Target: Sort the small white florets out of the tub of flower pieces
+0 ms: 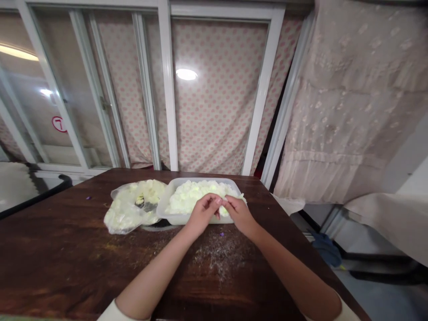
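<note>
Over the front right part of a white plastic tub (174, 218), my left hand (206, 209) and my right hand (236, 210) meet at the fingertips. Both hands have their thumbs and fingers pinched together; whatever is between them is too small to make out. Pale yellow-white, fluffy-looking pieces (189, 196) are heaped in the tub. To its left lies a clear plastic bag (123, 214) with similar pale pieces inside. A dark round spot shows through an opening in the bag.
Fine pale bits (220, 256) are scattered over the dark wooden table (67, 249), with a tiny purple scrap (222, 234) in front of the tub. Sliding windows (220, 89) stand behind the table; a curtain (354, 98) hangs at right.
</note>
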A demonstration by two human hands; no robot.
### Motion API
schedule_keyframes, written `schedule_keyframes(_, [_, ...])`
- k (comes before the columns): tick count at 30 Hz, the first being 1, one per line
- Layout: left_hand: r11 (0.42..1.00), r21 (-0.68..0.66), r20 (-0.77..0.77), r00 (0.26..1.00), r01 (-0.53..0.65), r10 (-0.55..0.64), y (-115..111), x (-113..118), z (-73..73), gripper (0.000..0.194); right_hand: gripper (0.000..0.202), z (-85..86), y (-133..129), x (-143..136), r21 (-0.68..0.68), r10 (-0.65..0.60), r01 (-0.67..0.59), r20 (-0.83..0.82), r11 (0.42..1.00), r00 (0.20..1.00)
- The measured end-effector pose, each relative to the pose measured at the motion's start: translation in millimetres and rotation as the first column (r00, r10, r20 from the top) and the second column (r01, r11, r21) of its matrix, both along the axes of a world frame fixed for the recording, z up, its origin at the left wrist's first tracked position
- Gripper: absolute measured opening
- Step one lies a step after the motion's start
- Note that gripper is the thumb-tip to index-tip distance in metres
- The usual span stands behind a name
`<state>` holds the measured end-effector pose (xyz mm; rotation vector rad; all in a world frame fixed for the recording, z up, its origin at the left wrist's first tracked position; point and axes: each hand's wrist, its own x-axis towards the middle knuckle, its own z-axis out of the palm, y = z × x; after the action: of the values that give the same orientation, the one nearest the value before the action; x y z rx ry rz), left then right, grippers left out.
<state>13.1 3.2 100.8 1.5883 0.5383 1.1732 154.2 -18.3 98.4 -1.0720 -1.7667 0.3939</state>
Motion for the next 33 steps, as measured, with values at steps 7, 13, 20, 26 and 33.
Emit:
schedule_keyframes(7, [0.999,0.044,0.138,0.99,0.018,-0.024,2.8,9.3,69.1,0.027,0.035,67.6,6.4,-4.2,0.083,-0.045,0.06,-0.172,0.995,0.984])
schedule_keyframes(13, [0.871,0.328,-0.108,0.901,-0.366,0.42,37.0,-15.6,63.0,0.023,0.036,54.8,27.6,-1.0,-0.059,0.186,-0.221,-0.358,0.974,0.915])
schedule_keyframes(20, [0.682,0.333,-0.44,0.533,-0.651,0.723,80.9,-88.9,44.2,0.023,0.038,54.5,32.2,8.8,0.001,0.085,-0.094,-0.428,0.996,0.9])
schedule_keyframes(26, [0.664,0.339,-0.36,0.56,-0.666,0.746,75.1,-71.6,48.9,0.029,0.041,47.9,41.6,4.8,0.047,-0.146,0.172,-0.345,0.984,0.927])
schedule_keyframes(33, [0.962,0.238,-0.172,0.968,-0.136,0.18,29.4,8.6,58.7,0.033,0.038,44.2,40.1,-8.5,0.102,-0.107,0.142,-0.296,0.985,0.949])
